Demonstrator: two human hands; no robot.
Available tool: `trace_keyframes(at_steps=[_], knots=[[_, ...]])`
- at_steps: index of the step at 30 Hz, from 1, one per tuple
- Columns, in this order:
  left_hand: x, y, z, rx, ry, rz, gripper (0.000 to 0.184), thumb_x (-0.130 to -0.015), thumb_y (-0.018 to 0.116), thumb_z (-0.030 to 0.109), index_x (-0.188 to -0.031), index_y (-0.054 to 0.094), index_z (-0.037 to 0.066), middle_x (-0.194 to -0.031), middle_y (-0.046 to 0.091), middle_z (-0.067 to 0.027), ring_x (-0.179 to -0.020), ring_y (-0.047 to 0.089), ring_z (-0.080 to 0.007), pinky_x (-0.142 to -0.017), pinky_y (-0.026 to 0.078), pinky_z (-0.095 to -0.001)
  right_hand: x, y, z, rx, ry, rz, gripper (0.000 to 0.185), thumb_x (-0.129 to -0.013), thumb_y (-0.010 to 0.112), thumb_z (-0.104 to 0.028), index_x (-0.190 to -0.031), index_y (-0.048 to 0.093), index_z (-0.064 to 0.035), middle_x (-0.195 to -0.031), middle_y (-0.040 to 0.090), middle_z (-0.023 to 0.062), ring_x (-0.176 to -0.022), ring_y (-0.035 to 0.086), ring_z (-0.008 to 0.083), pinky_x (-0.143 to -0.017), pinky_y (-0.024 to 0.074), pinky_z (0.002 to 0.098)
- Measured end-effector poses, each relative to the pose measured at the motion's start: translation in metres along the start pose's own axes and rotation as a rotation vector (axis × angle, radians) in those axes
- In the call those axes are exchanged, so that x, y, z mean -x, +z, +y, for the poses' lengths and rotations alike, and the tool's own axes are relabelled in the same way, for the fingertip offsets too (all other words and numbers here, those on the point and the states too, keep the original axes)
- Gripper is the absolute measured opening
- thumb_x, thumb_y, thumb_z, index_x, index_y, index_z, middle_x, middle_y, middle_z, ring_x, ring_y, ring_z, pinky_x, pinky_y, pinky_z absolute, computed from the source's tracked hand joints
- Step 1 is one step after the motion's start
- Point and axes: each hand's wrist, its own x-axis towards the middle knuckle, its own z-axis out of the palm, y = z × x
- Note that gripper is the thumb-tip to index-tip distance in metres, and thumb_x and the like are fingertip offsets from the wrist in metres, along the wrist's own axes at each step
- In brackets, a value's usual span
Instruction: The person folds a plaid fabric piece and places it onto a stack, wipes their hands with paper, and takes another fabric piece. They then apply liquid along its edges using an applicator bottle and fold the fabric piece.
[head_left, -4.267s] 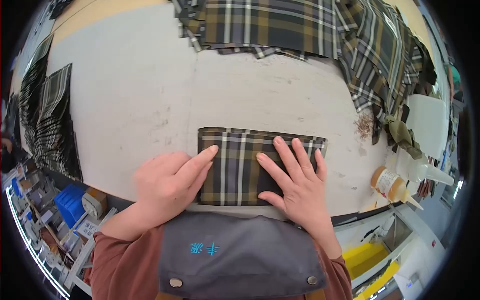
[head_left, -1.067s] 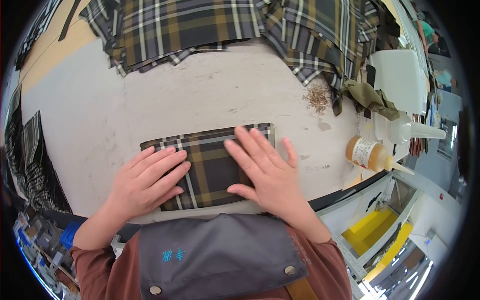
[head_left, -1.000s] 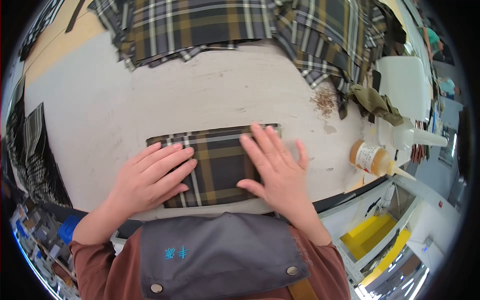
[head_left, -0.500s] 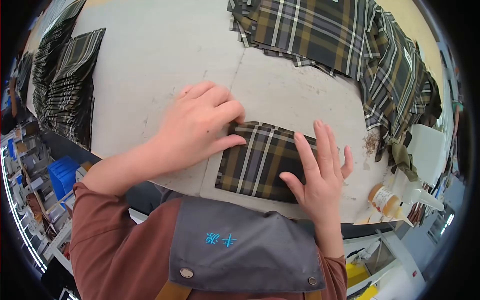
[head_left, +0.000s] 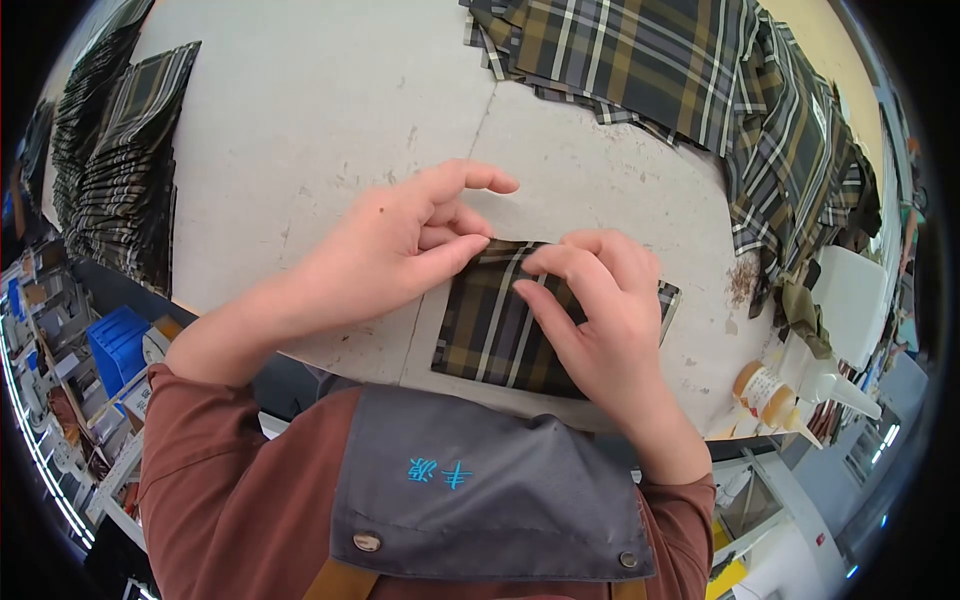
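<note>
A folded rectangle of dark plaid fabric (head_left: 488,335) with brown, grey and white stripes lies on the pale worktable, close to my apron. My left hand (head_left: 405,235) pinches the far edge of this piece near its left corner between thumb and a finger, while the index finger sticks out above. My right hand (head_left: 610,320) is bent over the right half of the fabric and hides part of it. Its thumb and index fingertips are slightly apart, just above the plaid, with nothing visible between them.
Stacks of plaid pieces (head_left: 125,185) stand at the table's left edge. More plaid panels (head_left: 625,60) are layered at the far right, beside a crumpled heap (head_left: 795,150). A bottle of amber liquid (head_left: 765,392) with a nozzle lies at the right edge near a white container (head_left: 855,295).
My right hand has moved left and its spread fingers have curled toward the far edge. My left index finger has lifted and straightened, while the thumb stays at the fabric's edge.
</note>
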Motion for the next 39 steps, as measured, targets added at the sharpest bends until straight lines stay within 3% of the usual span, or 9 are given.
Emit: trace_keyframes(at_steps=[2, 9, 21, 24, 29, 35, 39], knots=[[-0.001, -0.001, 0.001, -0.021, -0.024, -0.056, 0.043, -0.099, 0.054, -0.001, -0.141, 0.05, 0.007, -0.097, 0.067, -0.0009, -0.088, 0.061, -0.0053, -0.081, 0.052, -0.0215, -0.005, 0.004, 0.0, -0.012, 0.01, -0.005, 0.025, -0.075, 0.08, -0.009, -0.096, 0.067, -0.0131, -0.092, 0.061, -0.0007, -0.086, 0.058, 0.0209, -0.081, 0.0387, 0.0356], [-0.004, -0.003, 0.0, 0.078, -0.097, -0.092, 0.045, -0.099, 0.054, 0.001, -0.143, 0.05, 0.007, -0.097, 0.069, -0.0005, -0.087, 0.06, -0.0039, -0.077, 0.051, -0.0206, -0.012, 0.013, -0.001, 0.005, -0.01, -0.037, 0.022, -0.075, 0.079, -0.009, -0.091, 0.065, -0.0131, -0.089, 0.058, -0.0009, -0.084, 0.056, 0.021, -0.076, 0.0386, 0.0346], [-0.004, -0.001, -0.005, 0.048, 0.006, -0.096, 0.045, -0.098, 0.053, -0.002, -0.143, 0.051, 0.007, -0.095, 0.069, 0.0, -0.088, 0.06, -0.0031, -0.076, 0.05, -0.0201, -0.01, 0.016, 0.001, -0.036, -0.013, -0.037, 0.019, -0.076, 0.078, -0.007, -0.085, 0.062, -0.0126, -0.086, 0.057, -0.0019, -0.081, 0.054, 0.0202, -0.075, 0.0379, 0.0345], [-0.003, 0.0, 0.0, 0.093, -0.061, -0.065, 0.046, -0.097, 0.053, -0.003, -0.141, 0.051, 0.006, -0.094, 0.066, 0.0009, -0.087, 0.06, -0.0029, -0.076, 0.048, -0.0197, -0.009, 0.017, 0.002, -0.035, -0.013, -0.034, 0.019, -0.076, 0.078, -0.007, -0.084, 0.062, -0.0124, -0.086, 0.057, -0.0019, -0.081, 0.055, 0.0199, -0.076, 0.038, 0.0344], [-0.004, -0.004, -0.006, 0.04, 0.01, -0.116, 0.04, -0.095, 0.057, -0.002, -0.135, 0.056, 0.003, -0.093, 0.059, 0.002, -0.083, 0.058, -0.002, -0.072, 0.047, -0.0178, -0.011, 0.017, 0.002, -0.062, -0.012, -0.031, 0.02, -0.075, 0.078, -0.007, -0.085, 0.061, -0.0124, -0.086, 0.057, -0.0013, -0.081, 0.056, 0.0197, -0.076, 0.0382, 0.0345], [-0.007, -0.007, -0.009, 0.133, -0.042, -0.138, 0.039, -0.095, 0.058, -0.002, -0.133, 0.057, 0.002, -0.093, 0.061, 0.0012, -0.084, 0.059, -0.0026, -0.072, 0.049, -0.0183, -0.011, 0.015, -0.003, -0.133, 0.091, -0.045, 0.023, -0.074, 0.081, -0.006, -0.087, 0.063, -0.0118, -0.087, 0.06, 0.0003, -0.083, 0.057, 0.0189, -0.078, 0.0397, 0.034], [-0.009, -0.011, -0.008, 0.186, -0.057, -0.181, 0.039, -0.095, 0.058, -0.001, -0.135, 0.056, 0.001, -0.094, 0.063, 0.0008, -0.085, 0.06, -0.0031, -0.074, 0.05, -0.0187, -0.011, 0.017, -0.001, -0.086, -0.021, -0.019, 0.024, -0.075, 0.079, -0.007, -0.094, 0.068, -0.0155, -0.089, 0.058, -0.0011, -0.084, 0.057, 0.0195, -0.078, 0.0387, 0.0343]])
